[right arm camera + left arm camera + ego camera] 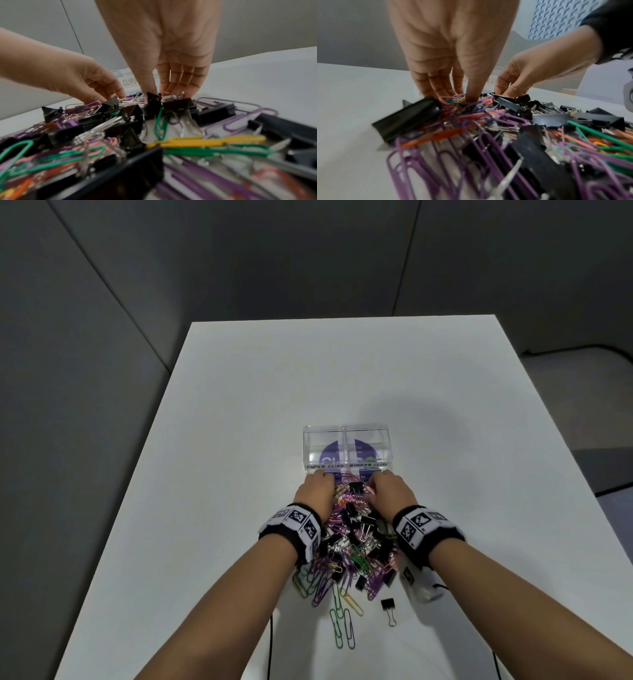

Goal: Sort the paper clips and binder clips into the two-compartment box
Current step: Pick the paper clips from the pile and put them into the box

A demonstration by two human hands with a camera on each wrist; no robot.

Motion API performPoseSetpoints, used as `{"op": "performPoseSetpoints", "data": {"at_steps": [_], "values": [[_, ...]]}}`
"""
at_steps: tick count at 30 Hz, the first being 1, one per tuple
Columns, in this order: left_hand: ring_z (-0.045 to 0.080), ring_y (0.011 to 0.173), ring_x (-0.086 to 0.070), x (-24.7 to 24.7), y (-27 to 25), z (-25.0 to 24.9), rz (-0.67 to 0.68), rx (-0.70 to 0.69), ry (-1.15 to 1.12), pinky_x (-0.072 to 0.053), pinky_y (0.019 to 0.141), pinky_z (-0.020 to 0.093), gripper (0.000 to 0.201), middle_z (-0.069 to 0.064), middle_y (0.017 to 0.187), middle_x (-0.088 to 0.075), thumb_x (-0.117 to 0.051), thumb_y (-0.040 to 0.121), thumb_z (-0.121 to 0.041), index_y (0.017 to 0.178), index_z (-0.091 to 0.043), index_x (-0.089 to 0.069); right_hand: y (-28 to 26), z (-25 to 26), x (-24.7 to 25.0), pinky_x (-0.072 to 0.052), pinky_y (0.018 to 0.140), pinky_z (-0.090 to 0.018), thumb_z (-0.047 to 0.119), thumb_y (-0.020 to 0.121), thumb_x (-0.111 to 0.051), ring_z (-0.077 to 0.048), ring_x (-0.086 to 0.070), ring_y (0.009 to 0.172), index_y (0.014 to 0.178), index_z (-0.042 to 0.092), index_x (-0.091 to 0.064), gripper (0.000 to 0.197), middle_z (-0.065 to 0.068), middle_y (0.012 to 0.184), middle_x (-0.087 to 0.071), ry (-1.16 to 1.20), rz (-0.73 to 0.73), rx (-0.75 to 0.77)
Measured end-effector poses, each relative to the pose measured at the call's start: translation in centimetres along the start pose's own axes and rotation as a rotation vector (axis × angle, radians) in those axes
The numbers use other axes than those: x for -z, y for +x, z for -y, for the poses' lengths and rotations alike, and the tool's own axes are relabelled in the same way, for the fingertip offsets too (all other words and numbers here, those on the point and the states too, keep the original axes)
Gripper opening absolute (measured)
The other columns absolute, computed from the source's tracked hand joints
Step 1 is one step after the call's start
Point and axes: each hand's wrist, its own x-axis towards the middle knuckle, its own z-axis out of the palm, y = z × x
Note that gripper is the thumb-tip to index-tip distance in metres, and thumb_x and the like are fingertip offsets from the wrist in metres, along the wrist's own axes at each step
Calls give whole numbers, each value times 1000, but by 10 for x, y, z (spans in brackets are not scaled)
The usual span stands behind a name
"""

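A clear two-compartment box (347,433), labelled PAPER CLIPS on the left and BINDER CLIPS on the right, stands mid-table. Just in front of it lies a mixed pile (356,539) of coloured paper clips and black binder clips. My left hand (317,489) reaches into the pile's far left; in the left wrist view its thumb and fingers (455,96) pinch a tangle of coloured paper clips (452,100). My right hand (388,491) is at the far right of the pile; its thumb and fingers (157,93) pinch a black binder clip (152,104). Both compartments look empty.
A lone black binder clip (388,607) and a few loose paper clips (344,626) lie nearer me. The white table (239,405) has bare surface to the left, right and behind the box. Grey partition walls surround it. Thin cables hang at the front edge.
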Motion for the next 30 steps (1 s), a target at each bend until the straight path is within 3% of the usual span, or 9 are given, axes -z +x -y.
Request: {"op": "performPoseSetpoints", "data": {"at_steps": [7, 12, 16, 19, 23, 26, 28, 30], "values": [[32, 112, -56, 13, 9, -2, 138, 40, -91, -46, 93, 35, 30, 18, 122, -57, -54, 93, -6, 121, 2, -51, -1, 5, 3, -48, 94, -39, 25, 87, -61, -30, -54, 112, 116, 6, -56, 35, -14, 122, -55, -37, 31, 31], [32, 112, -57, 17, 11, -5, 188, 54, -111, -49, 96, 36, 26, 19, 126, -54, -56, 89, -2, 115, 1, -57, -1, 9, 5, -48, 90, -40, 16, 88, -59, -33, -55, 109, 118, 4, -51, 33, -16, 120, -57, -57, 66, 24], [31, 112, -55, 17, 7, -2, 176, 43, -166, -45, 93, 35, 26, 16, 124, -55, -53, 90, -2, 117, -2, -53, -2, 8, 8, -42, 73, -34, 17, 90, -56, -26, -53, 87, 93, 9, -46, 13, -11, 95, -54, -55, 137, 23], [28, 112, -56, 16, 3, 4, 164, -3, -197, -44, 91, 33, 29, 13, 122, -58, -54, 91, -4, 119, -6, -53, -5, 2, 8, -37, 69, -30, 16, 91, -54, -21, -47, 80, 84, 12, -42, 14, -5, 89, -49, -15, 145, 41], [27, 110, -57, 20, -2, 12, 160, -46, -228, -45, 91, 32, 33, 13, 123, -59, -55, 93, -12, 126, -9, -55, -12, -4, 11, -44, 70, -32, 12, 88, -57, -25, -56, 81, 81, 11, -50, 10, -8, 90, -58, 101, 120, 55], [27, 111, -58, 25, -6, 15, 142, -80, -255, -45, 93, 30, 31, 13, 126, -59, -52, 96, -13, 126, -7, -57, -18, -7, 15, -50, 79, -37, 10, 87, -56, -28, -63, 87, 82, 11, -53, 6, -12, 92, -67, 228, 94, 30], [26, 105, -59, 27, -8, 16, 139, -78, -282, -45, 88, 28, 28, 13, 123, -61, -46, 98, -11, 122, -5, -58, -20, -10, 17, -49, 75, -34, 9, 88, -54, -27, -62, 83, 85, 11, -53, 4, -11, 88, -66, 276, 72, 27], [22, 85, -58, 27, -8, 17, 144, -48, -334, -45, 71, 23, 29, 14, 113, -64, -38, 99, -6, 122, -5, -56, -20, -12, 19, -44, 71, -30, 7, 88, -52, -25, -57, 81, 93, 8, -55, 6, -8, 86, -62, 301, 45, 34]]}}
